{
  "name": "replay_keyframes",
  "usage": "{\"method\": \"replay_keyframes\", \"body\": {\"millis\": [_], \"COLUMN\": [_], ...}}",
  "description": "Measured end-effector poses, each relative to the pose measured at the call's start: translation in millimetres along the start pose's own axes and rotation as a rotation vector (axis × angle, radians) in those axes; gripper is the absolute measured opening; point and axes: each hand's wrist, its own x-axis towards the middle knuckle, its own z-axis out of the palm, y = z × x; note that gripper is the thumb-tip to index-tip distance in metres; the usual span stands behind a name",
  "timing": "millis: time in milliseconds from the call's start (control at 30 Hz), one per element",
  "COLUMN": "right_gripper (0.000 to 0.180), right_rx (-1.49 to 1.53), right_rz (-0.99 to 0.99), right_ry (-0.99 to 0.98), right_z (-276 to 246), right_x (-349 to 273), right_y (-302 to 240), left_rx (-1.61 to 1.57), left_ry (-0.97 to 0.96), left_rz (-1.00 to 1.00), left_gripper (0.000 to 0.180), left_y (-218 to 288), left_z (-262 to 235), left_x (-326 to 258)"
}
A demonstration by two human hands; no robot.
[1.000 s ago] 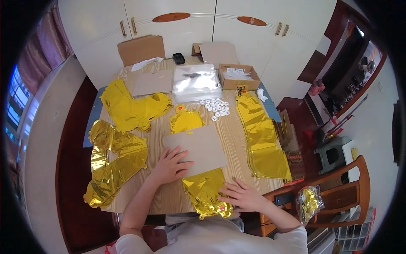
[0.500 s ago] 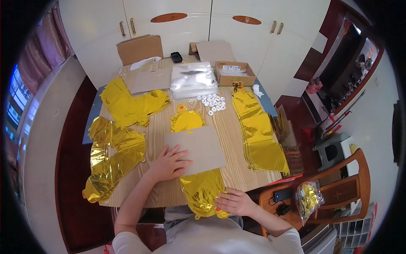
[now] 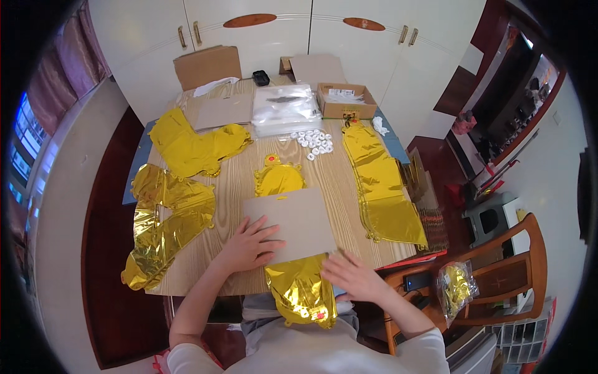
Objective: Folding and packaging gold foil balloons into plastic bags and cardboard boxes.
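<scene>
Fingers of the left hand (image 3: pixel 249 244) and right hand (image 3: pixel 350 276) lie spread (gripping nothing) on the cardboard sheet (image 3: pixel 291 224).

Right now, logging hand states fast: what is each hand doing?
Left hand: open, flat on the brown cardboard sheet.
Right hand: open, resting on the gold foil balloon.

A: Any packaging on the table?
B: An open brown cardboard box (image 3: pixel 346 101) at one o'clock, white label on its flap; a stack of clear plastic bags (image 3: pixel 284 109) at twelve; an upright brown carton (image 3: pixel 207 66) at eleven.
A: Elsewhere?
B: A clear bag of gold foil (image 3: pixel 457 288) on the chair, four o'clock.
</scene>
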Motion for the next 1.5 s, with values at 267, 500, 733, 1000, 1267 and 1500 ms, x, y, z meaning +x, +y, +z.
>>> {"method": "replay_keyframes", "body": {"millis": [267,500,733,1000,1267,1500], "right_gripper": [0.114,0.102,0.097,0.095,0.094,0.084], "right_rx": [0.067,0.079,0.139,0.144,0.161,0.203], "right_rz": [0.087,0.085,0.097,0.104,0.104,0.108], "right_ry": [-0.06,-0.035,0.003,0.025,0.049,0.042], "right_z": [-6.9,2.4,4.5,4.6,9.4,5.3], "right_x": [30.4,27.5,27.7,28.4,28.1,28.6], "right_y": [24.4,27.5,30.2,29.6,30.4,32.3], "left_rx": [0.002,0.053,0.052,-0.009,0.051,0.153], "left_ry": [-0.006,0.026,0.131,0.048,-0.119,-0.138], "left_rz": [0.004,0.006,0.039,0.035,-0.034,-0.04], "left_gripper": [0.036,0.037,0.033,0.046,0.089,0.085], "left_y": [-1.6,-1.1,9.9,28.5,46.1,55.5], "left_z": [1.3,4.4,-1.1,-13.9,-23.2,-21.1], "left_x": [1.1,0.5,-2.0,-37.3,-48.6,-45.6]}}
